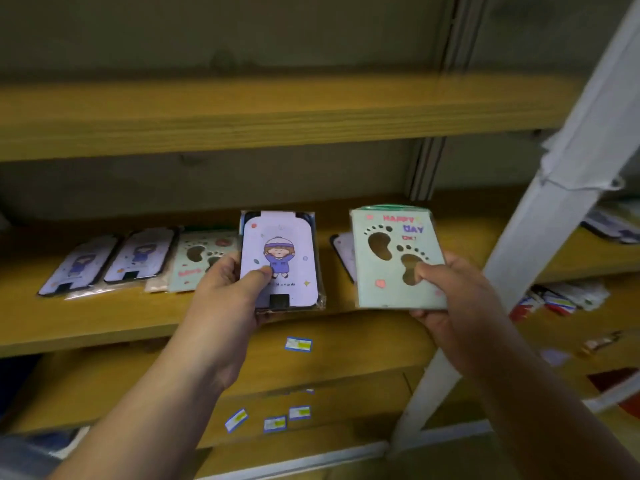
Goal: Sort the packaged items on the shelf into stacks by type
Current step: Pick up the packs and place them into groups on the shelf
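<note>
My left hand (230,289) grips a lilac packaged item with a cartoon girl (280,244), thumb on its front, held upright above the shelf's front edge. My right hand (450,289) grips a pale green packaged item with footprint cut-outs (388,268), thumb on its face. On the wooden shelf (104,317) to the left lie two lilac girl packages (83,265) (142,254) and a green footprint package (195,261), side by side. Another lilac package (343,251) lies partly hidden behind the green one I hold.
A white slanted frame post (554,209) crosses the right side. An upper shelf board (242,112) hangs above. More packages lie at the far right (613,226) and on the lower right (561,299). Small blue price labels (298,344) stick on the lower boards.
</note>
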Demonstrator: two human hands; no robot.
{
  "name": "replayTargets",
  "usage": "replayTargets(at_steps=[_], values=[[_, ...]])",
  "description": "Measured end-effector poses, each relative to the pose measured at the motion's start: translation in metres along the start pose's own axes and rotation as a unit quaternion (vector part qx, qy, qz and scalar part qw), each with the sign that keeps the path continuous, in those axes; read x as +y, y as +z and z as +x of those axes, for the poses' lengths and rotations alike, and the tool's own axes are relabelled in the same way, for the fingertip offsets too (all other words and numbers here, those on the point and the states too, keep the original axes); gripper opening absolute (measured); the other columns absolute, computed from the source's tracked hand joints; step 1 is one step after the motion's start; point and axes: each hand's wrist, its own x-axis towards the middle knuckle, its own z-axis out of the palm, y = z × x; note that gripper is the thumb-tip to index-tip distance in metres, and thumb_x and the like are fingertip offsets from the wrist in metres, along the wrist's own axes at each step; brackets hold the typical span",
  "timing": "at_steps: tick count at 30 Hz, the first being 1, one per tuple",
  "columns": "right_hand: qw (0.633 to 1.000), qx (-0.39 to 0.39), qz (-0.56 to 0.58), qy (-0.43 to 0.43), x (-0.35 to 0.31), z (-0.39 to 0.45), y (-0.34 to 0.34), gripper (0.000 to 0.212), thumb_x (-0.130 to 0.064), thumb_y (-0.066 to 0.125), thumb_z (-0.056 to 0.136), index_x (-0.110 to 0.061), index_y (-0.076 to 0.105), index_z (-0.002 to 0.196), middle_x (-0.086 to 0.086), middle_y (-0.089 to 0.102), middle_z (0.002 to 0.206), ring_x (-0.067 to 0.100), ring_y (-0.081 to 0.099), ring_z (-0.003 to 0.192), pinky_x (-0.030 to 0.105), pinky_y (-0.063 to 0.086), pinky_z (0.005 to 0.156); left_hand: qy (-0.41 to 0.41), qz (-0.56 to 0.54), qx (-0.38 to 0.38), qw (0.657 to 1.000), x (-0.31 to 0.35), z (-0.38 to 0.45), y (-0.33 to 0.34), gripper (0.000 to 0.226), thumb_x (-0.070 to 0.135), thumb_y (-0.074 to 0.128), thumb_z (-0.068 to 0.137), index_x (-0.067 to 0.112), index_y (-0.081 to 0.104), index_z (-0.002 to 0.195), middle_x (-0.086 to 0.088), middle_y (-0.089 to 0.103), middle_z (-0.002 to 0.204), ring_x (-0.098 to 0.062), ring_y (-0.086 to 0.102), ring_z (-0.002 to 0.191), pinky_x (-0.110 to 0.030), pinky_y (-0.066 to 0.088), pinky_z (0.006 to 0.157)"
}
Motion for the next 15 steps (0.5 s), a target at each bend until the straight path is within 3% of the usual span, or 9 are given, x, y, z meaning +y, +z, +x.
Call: replayTargets(at_steps=[4, 7, 12, 15], values=[[1.0, 0.013, 0.004, 0.021, -0.01, -0.022, -0.047, 0.024, -0.011, 0.067, 0.091, -0.024, 0.064, 0.111, 0.004, 0.078, 0.09, 0.019, 0.077, 0.078, 0.044, 0.062, 0.067, -0.006, -0.006, 0.001, 1.0, -0.015, -0.041, 0.042, 0.02, 0.008, 0.057, 0.097, 0.016, 0.063, 0.115, -0.008, 0.079, 0.098, -0.022, 0.077, 0.085, -0.027, 0.058, 0.055], [0.999, -0.034, 0.011, 0.002, -0.019, -0.045, -0.088, 0.022, -0.012, 0.064, 0.093, -0.023, 0.064, 0.112, 0.002, 0.079, 0.091, 0.023, 0.077, 0.084, 0.052, 0.061, 0.078, -0.008, -0.001, -0.001, 1.0, -0.029, -0.068, 0.075, 0.024, 0.01, 0.058, 0.096, 0.017, 0.062, 0.119, -0.006, 0.079, 0.099, -0.022, 0.076, 0.087, -0.026, 0.058, 0.056], [0.999, -0.045, 0.011, 0.0, -0.03, -0.073, -0.159, 0.021, -0.009, 0.062, 0.094, -0.02, 0.062, 0.113, 0.002, 0.079, 0.091, 0.022, 0.077, 0.083, 0.039, 0.062, 0.062, -0.011, 0.007, -0.022, 1.0, -0.057, -0.108, 0.13, 0.023, 0.011, 0.058, 0.096, 0.018, 0.063, 0.118, -0.006, 0.079, 0.098, -0.021, 0.077, 0.082, -0.024, 0.057, 0.055], [1.0, -0.002, 0.006, 0.011, -0.039, -0.081, -0.201, 0.027, -0.009, 0.061, 0.094, -0.017, 0.06, 0.12, 0.01, 0.076, 0.096, 0.024, 0.076, 0.081, 0.04, 0.062, 0.064, -0.019, 0.013, -0.045, 0.999, -0.073, -0.126, 0.165, 0.023, 0.011, 0.058, 0.096, 0.017, 0.064, 0.118, -0.008, 0.079, 0.1, -0.022, 0.077, 0.084, -0.026, 0.057, 0.057]])
